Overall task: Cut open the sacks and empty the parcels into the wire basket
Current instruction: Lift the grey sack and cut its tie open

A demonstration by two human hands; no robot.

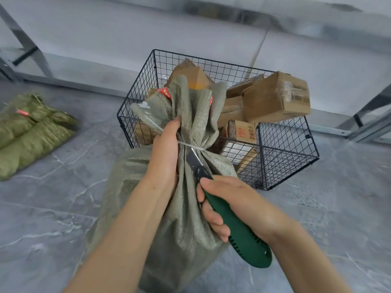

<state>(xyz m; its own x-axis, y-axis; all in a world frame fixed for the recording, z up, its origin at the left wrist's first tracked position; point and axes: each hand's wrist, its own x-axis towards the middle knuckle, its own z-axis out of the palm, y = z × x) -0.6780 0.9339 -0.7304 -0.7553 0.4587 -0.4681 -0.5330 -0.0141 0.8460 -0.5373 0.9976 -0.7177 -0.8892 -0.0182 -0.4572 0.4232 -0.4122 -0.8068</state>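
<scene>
A grey-green woven sack (173,218) stands upright on the floor in front of me, its neck bunched and tied with a white zip tie (193,146). My left hand (165,153) grips the neck just at the tie. My right hand (228,199) holds a green-handled knife (237,227); the blade tip lies against the tie. Behind the sack stands a black wire basket (281,157) holding several brown cardboard parcels (275,96), some piled above its rim.
Folded green sacks (31,132) lie on the grey marble-patterned floor at the left. Metal shelf legs (31,47) rise at the back left, and another metal frame (368,123) stands at the right. A pale wall runs behind the basket.
</scene>
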